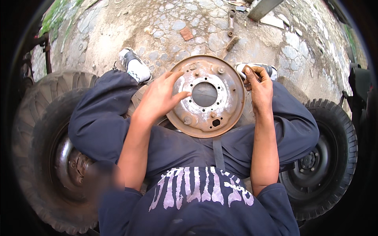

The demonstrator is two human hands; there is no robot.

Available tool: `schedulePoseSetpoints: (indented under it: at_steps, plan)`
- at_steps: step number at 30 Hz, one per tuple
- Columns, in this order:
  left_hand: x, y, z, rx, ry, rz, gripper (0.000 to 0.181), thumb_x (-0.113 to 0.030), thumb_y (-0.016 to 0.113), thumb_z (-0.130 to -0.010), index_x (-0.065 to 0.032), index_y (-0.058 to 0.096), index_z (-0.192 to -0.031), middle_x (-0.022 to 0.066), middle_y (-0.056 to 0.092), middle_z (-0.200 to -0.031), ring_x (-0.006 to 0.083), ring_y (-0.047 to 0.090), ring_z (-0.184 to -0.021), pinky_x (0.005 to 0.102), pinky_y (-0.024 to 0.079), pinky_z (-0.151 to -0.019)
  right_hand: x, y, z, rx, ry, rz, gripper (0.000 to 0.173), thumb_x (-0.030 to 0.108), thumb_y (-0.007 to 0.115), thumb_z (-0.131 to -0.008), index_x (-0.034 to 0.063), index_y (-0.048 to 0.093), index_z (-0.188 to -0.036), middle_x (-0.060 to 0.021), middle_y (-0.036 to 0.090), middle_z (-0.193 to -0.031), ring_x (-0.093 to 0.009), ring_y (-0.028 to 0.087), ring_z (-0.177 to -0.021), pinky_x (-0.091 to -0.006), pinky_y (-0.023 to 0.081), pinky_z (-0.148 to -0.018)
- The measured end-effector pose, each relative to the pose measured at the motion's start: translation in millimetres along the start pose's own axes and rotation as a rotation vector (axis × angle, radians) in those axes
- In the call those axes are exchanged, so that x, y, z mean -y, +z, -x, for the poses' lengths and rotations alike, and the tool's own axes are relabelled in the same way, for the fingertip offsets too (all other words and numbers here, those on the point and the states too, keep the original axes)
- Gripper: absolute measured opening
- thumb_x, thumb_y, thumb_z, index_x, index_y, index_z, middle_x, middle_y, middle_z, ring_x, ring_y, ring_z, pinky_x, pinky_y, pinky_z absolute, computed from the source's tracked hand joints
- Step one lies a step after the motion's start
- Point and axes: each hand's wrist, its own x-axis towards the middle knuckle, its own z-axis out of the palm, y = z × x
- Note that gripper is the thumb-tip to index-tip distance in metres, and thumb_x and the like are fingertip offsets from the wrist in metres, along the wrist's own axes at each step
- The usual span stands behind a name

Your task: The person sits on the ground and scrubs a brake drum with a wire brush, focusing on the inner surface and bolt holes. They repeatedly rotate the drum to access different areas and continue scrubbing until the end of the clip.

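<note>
A round, rusty drum brake backing plate [233,109] lies between my legs, with a large centre hole ringed by small bolt holes. My left hand [164,94] is over the plate's left side, fingers and thumb apart, holding nothing; whether its fingertips touch the metal is unclear. Just beyond the plate's right rim, my right hand [257,84] is raised with thumb and fingers pinched together. Something small and dark may be between those fingertips, but it is too small to tell. Beyond the plate's far edge, a brush [231,44] with worn bristles lies on the ground.
Large wheels with tyres stand at my left [32,129] and right [339,141]. On the cracked stone ground are a rusty metal link [231,22], a reddish-brown flat piece [186,34] and, at the far right, a metal post [261,10]. Part of another tyre shows beneath the plate.
</note>
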Motion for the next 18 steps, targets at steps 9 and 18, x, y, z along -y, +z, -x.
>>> schedulePoseSetpoints:
  at_steps: [9, 18]
  plan:
    - [-2.9, 18.1, -40.5, 0.045, 0.168, -0.045, 0.058, -0.032, 0.083, -0.093, -0.0029, 0.066, -0.14, 0.0215, 0.069, -0.137, 0.0399, 0.065, -0.129, 0.0463, 0.052, -0.109, -9.8, -14.2, -8.4, -0.061, 0.058, -0.116, 0.028, 0.025, 0.078, -0.103, 0.0016, 0.068, -0.115, -0.0083, 0.078, -0.104, -0.013, 0.072, -0.085, -0.027, 0.054, -0.07]
    - [34.3, 75.6, -69.0, -0.277, 0.09, 0.135, 0.032, -0.012, 0.08, -0.093, -0.0032, 0.078, -0.124, 0.0177, 0.075, -0.124, 0.036, 0.071, -0.117, 0.0432, 0.056, -0.103, -24.2, 3.6, -15.5, -0.055, 0.04, 0.325, 0.027, 0.027, 0.076, -0.103, 0.0033, 0.068, -0.112, -0.0109, 0.081, -0.093, -0.017, 0.075, -0.081, -0.0338, 0.057, -0.077]
